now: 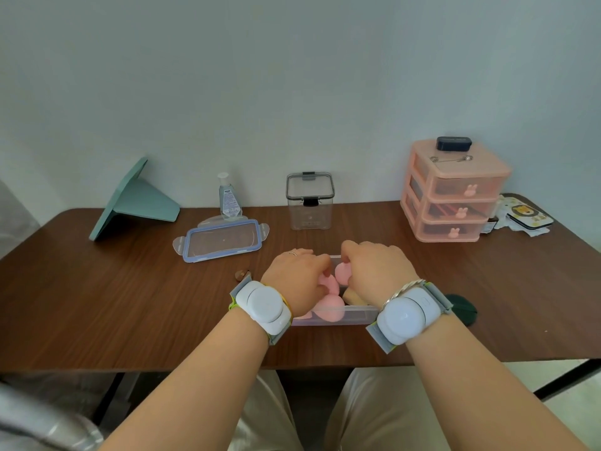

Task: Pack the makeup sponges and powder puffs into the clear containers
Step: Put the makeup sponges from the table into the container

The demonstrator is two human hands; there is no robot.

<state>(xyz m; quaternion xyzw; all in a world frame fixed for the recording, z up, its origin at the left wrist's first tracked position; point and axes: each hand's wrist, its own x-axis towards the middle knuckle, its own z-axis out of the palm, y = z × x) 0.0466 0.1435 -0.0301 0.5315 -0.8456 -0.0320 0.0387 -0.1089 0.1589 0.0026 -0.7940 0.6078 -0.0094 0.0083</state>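
Sponges under both hands, labels unreadable

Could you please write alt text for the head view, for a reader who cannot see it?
Both hands, left and right, reach into a clear box of pink sponges on a brown table. Behind lie its lid, a tall closed jar and pink drawers.

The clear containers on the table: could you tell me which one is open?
The low rectangular container under both hands is open; its blue-rimmed lid lies apart, to the left. The tall square canister at the back has its lid on.
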